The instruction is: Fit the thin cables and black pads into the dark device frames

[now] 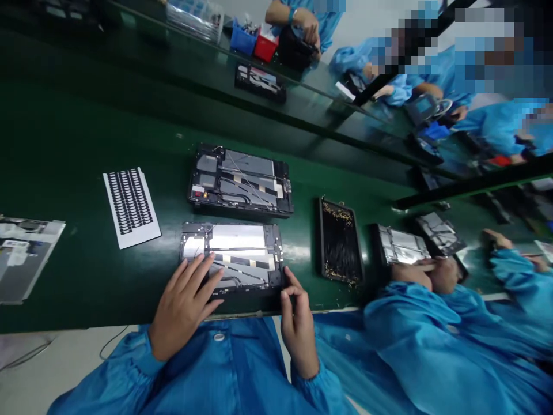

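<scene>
An opened flat electronic device [237,237], silver panels and black frame facing up, lies at the table's near edge. My left hand [185,302] rests on its lower left part, fingers spread flat. At its right end is my right hand [299,323], index finger stretched along the corner, thumb and other fingers bent; I see nothing held in it. Just behind lies a similar opened device [253,167] with thin cables across it. To the left is a white sheet [142,235] with rows of black stickers.
A black tray [341,236] of thin cables with gold ends stands on the right. A flat grey panel [26,271] lies far left. Co-workers' hands [425,274] work on devices at right. A raised shelf [173,52] along the back carries a blue bin [243,39] and red bin [265,47].
</scene>
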Action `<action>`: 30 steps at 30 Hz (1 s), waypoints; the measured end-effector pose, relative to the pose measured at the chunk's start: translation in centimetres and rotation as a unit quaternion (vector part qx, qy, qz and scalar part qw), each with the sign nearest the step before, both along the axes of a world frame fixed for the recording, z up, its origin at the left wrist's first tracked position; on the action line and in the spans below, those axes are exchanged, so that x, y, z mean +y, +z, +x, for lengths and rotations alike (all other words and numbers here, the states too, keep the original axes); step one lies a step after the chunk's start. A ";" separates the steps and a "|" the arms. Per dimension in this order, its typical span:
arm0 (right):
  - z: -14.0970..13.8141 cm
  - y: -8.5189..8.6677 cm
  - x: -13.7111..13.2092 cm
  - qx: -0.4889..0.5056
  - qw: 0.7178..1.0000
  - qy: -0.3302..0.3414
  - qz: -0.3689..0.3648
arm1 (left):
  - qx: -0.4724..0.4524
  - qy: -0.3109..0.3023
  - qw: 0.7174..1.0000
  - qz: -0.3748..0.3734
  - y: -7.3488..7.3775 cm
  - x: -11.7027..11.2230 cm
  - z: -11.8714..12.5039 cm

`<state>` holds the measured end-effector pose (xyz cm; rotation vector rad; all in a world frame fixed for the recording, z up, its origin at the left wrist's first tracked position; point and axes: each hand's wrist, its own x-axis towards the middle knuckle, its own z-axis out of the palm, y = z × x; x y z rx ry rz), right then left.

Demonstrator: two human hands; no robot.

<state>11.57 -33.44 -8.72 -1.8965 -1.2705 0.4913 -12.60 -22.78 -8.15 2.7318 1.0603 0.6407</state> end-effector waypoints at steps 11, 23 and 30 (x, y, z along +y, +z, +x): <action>-5.0 2.1 3.6 -0.144 0.946 0.271 0.105 | -0.153 0.042 0.987 -0.019 -1.4 -1.4 -0.5; -5.6 0.8 4.3 -0.185 0.940 0.277 0.070 | -0.167 0.032 0.983 -0.068 -1.6 -1.3 -0.8; -5.7 1.0 4.5 -0.186 0.939 0.284 0.058 | -0.172 0.038 0.982 -0.065 -1.3 -1.2 -0.6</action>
